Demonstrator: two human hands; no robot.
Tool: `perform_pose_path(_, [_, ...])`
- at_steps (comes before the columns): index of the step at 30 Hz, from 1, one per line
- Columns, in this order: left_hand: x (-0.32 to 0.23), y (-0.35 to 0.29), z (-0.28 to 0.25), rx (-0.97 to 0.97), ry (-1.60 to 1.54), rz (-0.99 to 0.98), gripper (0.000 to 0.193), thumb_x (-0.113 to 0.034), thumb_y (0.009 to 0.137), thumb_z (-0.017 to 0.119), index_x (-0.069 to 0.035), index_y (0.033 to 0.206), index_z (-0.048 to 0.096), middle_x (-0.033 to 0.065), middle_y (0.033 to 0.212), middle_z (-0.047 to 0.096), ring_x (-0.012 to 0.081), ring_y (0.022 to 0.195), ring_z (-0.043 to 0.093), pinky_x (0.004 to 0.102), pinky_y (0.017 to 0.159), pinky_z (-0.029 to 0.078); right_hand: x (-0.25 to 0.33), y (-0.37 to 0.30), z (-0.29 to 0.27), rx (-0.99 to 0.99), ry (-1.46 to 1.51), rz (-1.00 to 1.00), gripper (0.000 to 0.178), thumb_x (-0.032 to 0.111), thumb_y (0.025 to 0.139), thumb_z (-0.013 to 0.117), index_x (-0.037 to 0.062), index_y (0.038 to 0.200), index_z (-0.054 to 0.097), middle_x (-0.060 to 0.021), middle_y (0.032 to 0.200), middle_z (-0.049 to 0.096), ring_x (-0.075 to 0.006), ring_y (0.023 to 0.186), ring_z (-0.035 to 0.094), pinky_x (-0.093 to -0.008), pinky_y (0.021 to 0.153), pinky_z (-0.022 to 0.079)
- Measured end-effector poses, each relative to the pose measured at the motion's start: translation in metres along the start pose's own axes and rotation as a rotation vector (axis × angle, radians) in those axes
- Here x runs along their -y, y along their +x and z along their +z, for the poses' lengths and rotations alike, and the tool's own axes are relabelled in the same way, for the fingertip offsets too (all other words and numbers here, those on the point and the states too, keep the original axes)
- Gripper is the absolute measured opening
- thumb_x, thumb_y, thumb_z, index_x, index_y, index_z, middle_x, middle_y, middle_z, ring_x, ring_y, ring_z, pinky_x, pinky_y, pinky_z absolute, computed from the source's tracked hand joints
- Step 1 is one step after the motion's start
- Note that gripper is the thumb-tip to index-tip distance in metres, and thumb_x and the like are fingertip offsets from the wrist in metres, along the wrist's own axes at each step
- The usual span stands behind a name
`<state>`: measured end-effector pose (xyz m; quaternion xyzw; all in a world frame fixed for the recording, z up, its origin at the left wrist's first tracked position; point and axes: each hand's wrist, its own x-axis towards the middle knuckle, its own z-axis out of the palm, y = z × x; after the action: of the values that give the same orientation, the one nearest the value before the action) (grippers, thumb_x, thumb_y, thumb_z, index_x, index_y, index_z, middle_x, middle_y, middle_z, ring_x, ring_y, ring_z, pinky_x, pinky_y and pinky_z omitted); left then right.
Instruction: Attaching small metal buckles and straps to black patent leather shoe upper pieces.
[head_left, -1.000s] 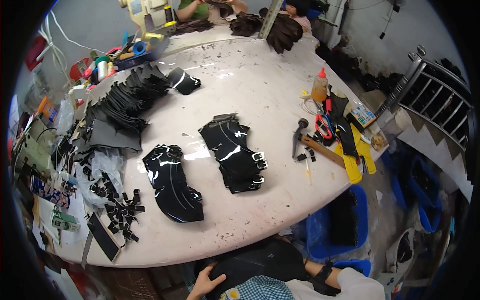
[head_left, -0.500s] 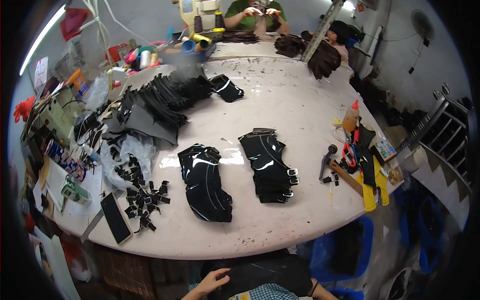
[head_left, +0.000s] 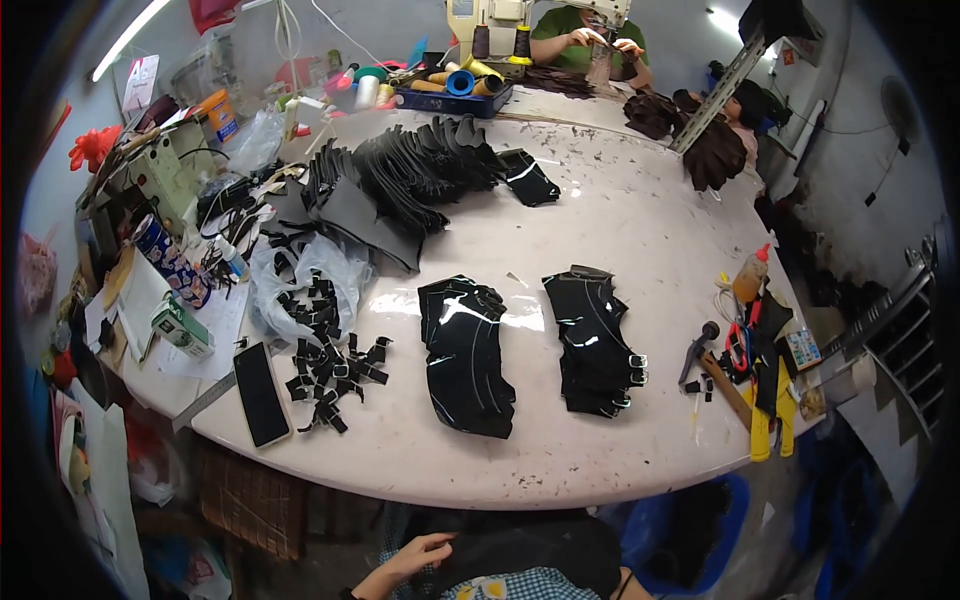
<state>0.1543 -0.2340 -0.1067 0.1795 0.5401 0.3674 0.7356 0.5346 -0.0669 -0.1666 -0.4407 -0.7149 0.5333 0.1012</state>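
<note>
My left hand (head_left: 425,552) lies below the table edge, against a dark cloth (head_left: 520,545) over my lap, fingers stretched out and nothing seen in them. Of my right arm only a bit by the wrist (head_left: 630,583) shows at the lower edge; its fingers are hidden. On the table nearest me are two piles of glossy black shaped pieces. The left pile (head_left: 466,365) has pale curved lines. Metal buckles stick out from the right side of the other pile (head_left: 590,345). Neither hand touches them.
A phone (head_left: 262,395), small black buckled straps (head_left: 330,375) and a plastic bag (head_left: 285,290) lie left. Dark grey pieces (head_left: 400,190) are heaped behind. Right are a hammer (head_left: 700,350), yellow-handled tool (head_left: 760,430) and glue bottle (head_left: 750,275). Another person's hands (head_left: 605,40) work at the far side.
The view has swung left, so the table and everything on it sit farther right in the picture. My left hand stays low by my lap; the piles lie as before.
</note>
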Motion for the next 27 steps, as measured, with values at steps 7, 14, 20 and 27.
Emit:
perform_pose_path(7, [0.005,-0.007,0.004,-0.092,-0.033,0.039,0.053,-0.019,0.080,0.062,0.003,0.123,0.041,0.0027,0.087,0.054,0.0082,0.074,0.049,0.0202,0.066,0.040,0.022,-0.005,-0.002,0.053,-0.006,-0.018,0.034,0.004,0.068,0.052,0.0017,0.102,0.053,-0.0178,0.096,0.055,-0.0316,0.089,0.052,-0.0365,0.078,0.041])
perform_pose_path(14, [-0.001,-0.037,0.008,-0.072,-0.305,0.201,0.049,-0.001,0.077,0.060,0.002,0.122,0.042,0.0102,0.104,0.057,0.0122,0.091,0.055,0.0236,0.081,0.044,0.043,-0.020,0.004,0.085,0.017,-0.029,0.034,0.004,0.068,0.051,0.0019,0.102,0.052,-0.0179,0.097,0.054,-0.0322,0.090,0.051,-0.0370,0.079,0.041])
perform_pose_path(20, [0.012,-0.039,0.004,-0.086,-0.294,0.206,0.050,0.001,0.077,0.060,0.002,0.123,0.040,0.0103,0.104,0.057,0.0118,0.090,0.055,0.0228,0.080,0.044,0.061,-0.036,0.016,0.105,0.039,-0.034,0.034,0.004,0.068,0.051,0.0021,0.102,0.052,-0.0179,0.098,0.054,-0.0327,0.091,0.051,-0.0374,0.080,0.040])
perform_pose_path(27, [0.003,-0.052,0.012,-0.104,-0.273,0.204,0.050,0.001,0.076,0.061,0.004,0.122,0.041,0.0104,0.101,0.058,0.0118,0.087,0.056,0.0231,0.080,0.044,0.077,-0.063,0.024,0.112,0.053,-0.020,0.035,0.004,0.068,0.051,0.0022,0.103,0.052,-0.0180,0.098,0.054,-0.0333,0.093,0.050,-0.0377,0.080,0.040])
